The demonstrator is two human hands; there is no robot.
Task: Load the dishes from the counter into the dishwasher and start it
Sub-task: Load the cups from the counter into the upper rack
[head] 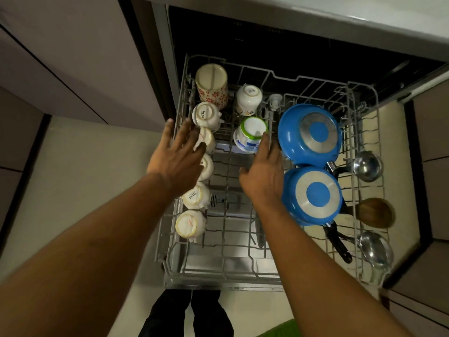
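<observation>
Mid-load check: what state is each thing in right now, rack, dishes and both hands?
Rack: pulled out, partly loaded.
Flowered cup: upside down, back left.
White cups: upside down, along left edge.
Green-rimmed mug: upside down, tilted.
Blue pans: bottoms up.
Ladles: lying at right edge.
Left hand: open, over white cups.
Right hand: open, fingertips by green-rimmed mug.

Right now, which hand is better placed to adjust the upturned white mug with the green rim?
Right: the right hand is at the green-rimmed white mug; the left hand is over the cream cups, farther left.
</observation>
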